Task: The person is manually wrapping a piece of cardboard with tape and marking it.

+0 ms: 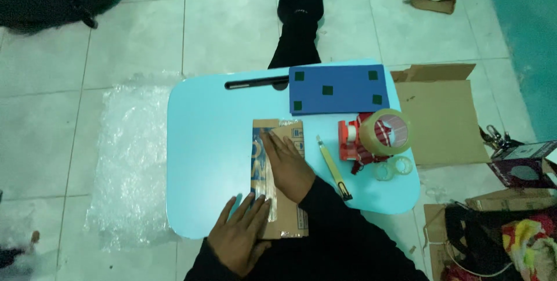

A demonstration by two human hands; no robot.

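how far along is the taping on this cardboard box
Done, it seems: a shiny tape strip runs along the flat cardboard box. In hand: the left hand and right hand lie flat on it, pressing. The tape dispenser and yellow cutter lie aside on the blue table. What is left cannot be told.

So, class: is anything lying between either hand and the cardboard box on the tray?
Nothing visible. The left hand and right hand both rest flat on the cardboard box; the yellow cutter lies beside it, apart.

Two tape rolls (393, 168), one tape dispenser (374, 136), one utility knife (333, 166).
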